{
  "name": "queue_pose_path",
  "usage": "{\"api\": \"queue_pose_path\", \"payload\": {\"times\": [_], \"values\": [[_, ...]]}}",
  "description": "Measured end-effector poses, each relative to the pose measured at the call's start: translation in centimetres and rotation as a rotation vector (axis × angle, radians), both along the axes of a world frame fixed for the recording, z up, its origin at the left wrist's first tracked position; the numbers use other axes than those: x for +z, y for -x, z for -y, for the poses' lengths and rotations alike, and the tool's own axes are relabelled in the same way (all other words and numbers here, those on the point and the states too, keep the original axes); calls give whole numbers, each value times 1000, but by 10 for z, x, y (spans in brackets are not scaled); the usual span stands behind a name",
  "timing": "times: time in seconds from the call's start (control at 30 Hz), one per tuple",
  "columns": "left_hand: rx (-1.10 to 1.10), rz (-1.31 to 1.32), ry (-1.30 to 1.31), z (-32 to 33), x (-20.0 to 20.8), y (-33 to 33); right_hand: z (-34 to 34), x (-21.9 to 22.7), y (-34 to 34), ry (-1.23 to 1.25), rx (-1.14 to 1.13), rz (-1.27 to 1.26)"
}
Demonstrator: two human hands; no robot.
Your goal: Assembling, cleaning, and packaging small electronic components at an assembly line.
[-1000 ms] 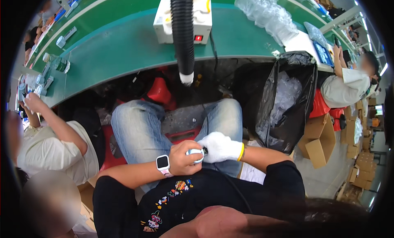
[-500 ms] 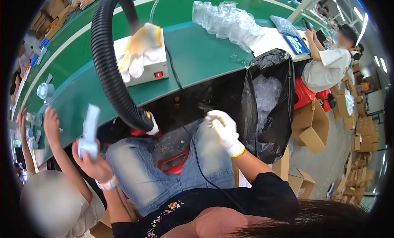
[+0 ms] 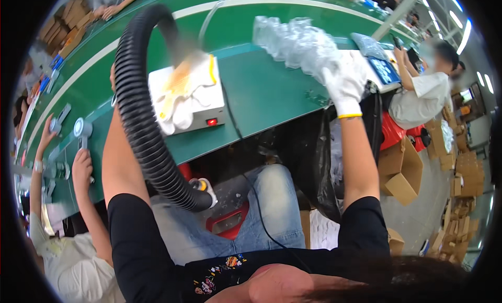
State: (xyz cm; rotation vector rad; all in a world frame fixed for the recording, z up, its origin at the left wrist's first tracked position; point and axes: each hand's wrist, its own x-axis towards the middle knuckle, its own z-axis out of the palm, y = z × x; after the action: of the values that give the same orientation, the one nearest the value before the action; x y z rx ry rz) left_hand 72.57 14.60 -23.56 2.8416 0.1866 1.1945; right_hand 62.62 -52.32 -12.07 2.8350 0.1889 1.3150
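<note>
My left hand (image 3: pixel 112 79) is almost wholly hidden behind the black ribbed hose (image 3: pixel 137 99), over the green bench. Only a sliver of it shows, so its fingers and anything in them are out of sight. My right hand (image 3: pixel 345 86), in a white knit glove with a yellow cuff edge, is stretched forward at the near end of a heap of clear plastic packaging (image 3: pixel 298 44). Its fingers look extended and apart, touching or just beside the plastic. Spare gloves (image 3: pixel 183 96) lie on a white box (image 3: pixel 196 117) with a lit red switch.
A black bag (image 3: pixel 371 125) with clear plastic hangs below the right arm. Left of me, a co-worker's hand (image 3: pixel 82 170) holds a light-blue handheld fan (image 3: pixel 82 129). Another person (image 3: pixel 423 94) sits at the right. A black cable (image 3: pixel 253 190) crosses my lap; open cartons (image 3: pixel 402 170) stand on the floor.
My left hand, which held a light-blue plastic piece low at the left, has moved forward behind the hose. My right hand has risen from my lap to the clear plastic. The hose end has shifted.
</note>
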Motion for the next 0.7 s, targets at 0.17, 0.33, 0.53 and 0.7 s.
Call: {"api": "queue_pose_path", "payload": {"times": [0.17, 0.33, 0.53, 0.7], "values": [[-111, 112, 127, 71, 26, 73, 19, 2, 15, -223, 180, -158], [-612, 255, 1109, 179, 50, 284, -1, -12, 130, -953, 780, -197], [-824, -141, 2015, 279, -22, 407, -178, -70, 258, -1228, 829, -1034], [-1016, -85, 2530, 298, -27, 403, -244, -130, 274, -1301, 929, -927]]}}
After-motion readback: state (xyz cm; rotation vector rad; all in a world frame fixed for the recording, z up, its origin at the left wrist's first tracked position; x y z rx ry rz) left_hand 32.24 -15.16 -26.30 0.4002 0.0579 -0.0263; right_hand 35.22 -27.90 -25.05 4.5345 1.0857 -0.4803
